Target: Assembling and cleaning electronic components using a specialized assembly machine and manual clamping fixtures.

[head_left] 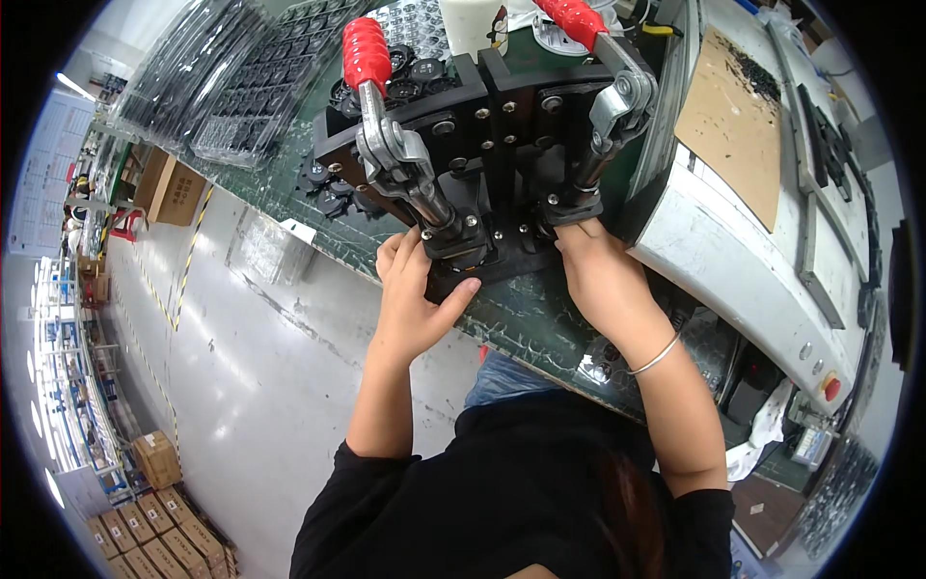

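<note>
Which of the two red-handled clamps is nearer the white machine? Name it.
The right clamp, its lower end by the right hand; the left clamp stands by the left hand, farther from the white machine.

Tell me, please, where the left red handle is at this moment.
In the head view, the left red handle shows near the top, left of centre, atop its metal clamp and beside black round parts.

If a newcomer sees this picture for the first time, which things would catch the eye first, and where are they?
Probably the two bright red grips, upper middle, on metal clamps of a black fixture. Next, the left hand and right hand, low at the fixture's left and right sides. Then a small red button at the pale machine's near corner, lower right.
</note>
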A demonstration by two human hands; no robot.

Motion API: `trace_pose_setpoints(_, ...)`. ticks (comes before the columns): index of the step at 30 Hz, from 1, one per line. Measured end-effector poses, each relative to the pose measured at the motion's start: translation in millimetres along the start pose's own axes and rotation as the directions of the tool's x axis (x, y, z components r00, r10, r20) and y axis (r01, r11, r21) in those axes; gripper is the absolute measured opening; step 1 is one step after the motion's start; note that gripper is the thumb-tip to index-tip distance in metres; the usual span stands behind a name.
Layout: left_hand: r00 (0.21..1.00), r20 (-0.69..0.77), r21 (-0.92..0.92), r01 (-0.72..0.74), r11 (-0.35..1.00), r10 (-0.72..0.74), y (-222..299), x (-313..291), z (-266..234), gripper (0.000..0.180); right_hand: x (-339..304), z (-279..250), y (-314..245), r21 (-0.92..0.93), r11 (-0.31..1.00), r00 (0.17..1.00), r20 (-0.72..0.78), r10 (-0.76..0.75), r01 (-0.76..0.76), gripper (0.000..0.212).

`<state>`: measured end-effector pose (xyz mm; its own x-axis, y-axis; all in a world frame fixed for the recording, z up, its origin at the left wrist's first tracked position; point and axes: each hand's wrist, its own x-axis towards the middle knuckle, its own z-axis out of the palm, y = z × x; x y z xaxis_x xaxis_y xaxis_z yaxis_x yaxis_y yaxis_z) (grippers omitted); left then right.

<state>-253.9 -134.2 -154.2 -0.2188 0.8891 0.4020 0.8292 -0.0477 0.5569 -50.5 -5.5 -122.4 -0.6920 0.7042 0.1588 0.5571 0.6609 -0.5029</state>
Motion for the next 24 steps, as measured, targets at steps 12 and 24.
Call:
trace_pose_setpoints(12, 0.999, -0.037, -0.030, 0.028, 0.999, -0.029, 2.1, -4.2, -21.9, 0.060, -17.5, -39.3, -29.9, -0.007, 1.000, 1.000, 0.002, 0.027, -0.027, 0.038)
trace_pose_setpoints(24, 0.977, -0.200, -0.585, -0.060, 0.809, -0.073, 105.7, 136.9, -103.1, 0.040, 102.9, -167.3, -89.1, 0.710, 0.689, 0.984, 0.035, 0.172, -0.146, 0.043)
